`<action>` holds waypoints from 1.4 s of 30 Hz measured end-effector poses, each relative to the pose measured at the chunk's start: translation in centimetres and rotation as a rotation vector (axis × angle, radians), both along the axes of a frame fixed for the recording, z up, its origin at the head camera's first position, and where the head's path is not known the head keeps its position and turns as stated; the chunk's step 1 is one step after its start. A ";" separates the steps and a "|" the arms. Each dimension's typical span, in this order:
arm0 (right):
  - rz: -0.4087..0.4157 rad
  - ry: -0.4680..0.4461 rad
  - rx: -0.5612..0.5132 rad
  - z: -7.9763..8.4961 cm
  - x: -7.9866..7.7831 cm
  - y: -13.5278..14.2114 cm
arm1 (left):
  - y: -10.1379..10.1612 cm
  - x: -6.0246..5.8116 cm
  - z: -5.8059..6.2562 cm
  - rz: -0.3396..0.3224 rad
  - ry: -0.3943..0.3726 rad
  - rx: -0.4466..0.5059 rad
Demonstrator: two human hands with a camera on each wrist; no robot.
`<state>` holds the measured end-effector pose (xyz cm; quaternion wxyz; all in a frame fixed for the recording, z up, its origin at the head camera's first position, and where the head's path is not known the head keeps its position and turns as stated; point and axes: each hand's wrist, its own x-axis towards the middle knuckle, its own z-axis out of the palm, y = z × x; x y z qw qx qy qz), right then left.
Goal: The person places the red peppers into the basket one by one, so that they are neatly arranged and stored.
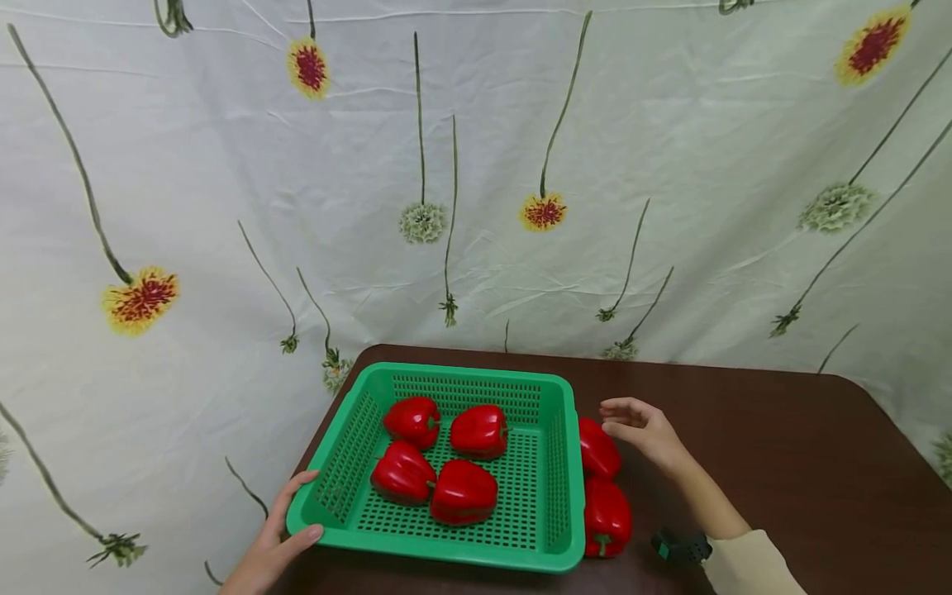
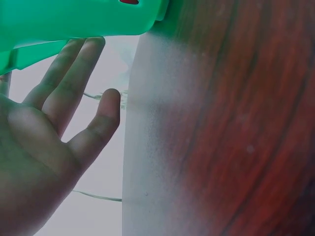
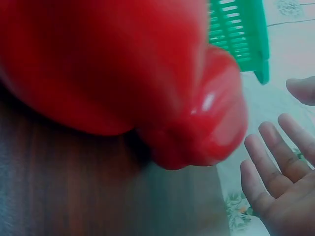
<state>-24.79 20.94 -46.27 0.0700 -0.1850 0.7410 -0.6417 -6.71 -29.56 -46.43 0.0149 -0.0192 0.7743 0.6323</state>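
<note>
A green plastic basket [image 1: 565, 463] holds several red bell peppers [image 1: 464, 492]. My left hand [image 1: 269, 541] grips its near left corner, with thumb and index finger over the rim; from the left wrist view, the other fingers [image 2: 74, 88] reach up against the basket's side [image 2: 83, 19]. Two more red bell peppers stand outside along the basket's right wall, a farther one [image 1: 597, 450] and a nearer one [image 1: 607, 519]. Just right of the farther pepper is my right hand [image 1: 645, 431], fingers loosely bent and holding nothing. Both outside peppers loom large in the right wrist view, apart from that hand [image 3: 285, 182].
All of this stands on a dark brown wooden table [image 1: 803, 463], whose surface extends to the right. Behind it hangs a pale cloth [image 1: 506, 99] printed with flowers. A dark band with a device [image 1: 680, 547] sits on the right wrist.
</note>
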 end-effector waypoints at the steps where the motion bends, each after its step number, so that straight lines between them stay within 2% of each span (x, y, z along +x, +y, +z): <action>1: 0.001 -0.012 0.013 -0.2 0.1 -0.1 | 0.0 0.0 0.0 -0.004 0.003 -0.001; 7: -0.001 -0.059 0.102 -1.1 0.3 -0.6 | -0.1 0.1 -0.1 -0.020 0.031 -0.001; 11: 0.031 -0.041 0.142 -1.4 0.3 -1.0 | -0.1 0.0 -0.1 -0.022 0.031 0.011; 16: 0.056 -0.056 0.137 -1.9 0.5 -1.3 | 0.1 0.1 0.1 -0.010 0.012 0.003; 22: 0.083 -0.089 0.143 -2.5 0.5 -1.3 | 0.0 0.2 0.1 -0.016 0.032 0.000; 33: 0.018 -0.093 0.154 -3.1 0.7 -1.4 | 0.0 0.2 -0.1 -0.022 0.062 -0.007; 42: -0.049 -0.110 0.113 -2.2 0.6 -0.6 | 0.0 0.2 0.1 -0.022 0.053 -0.018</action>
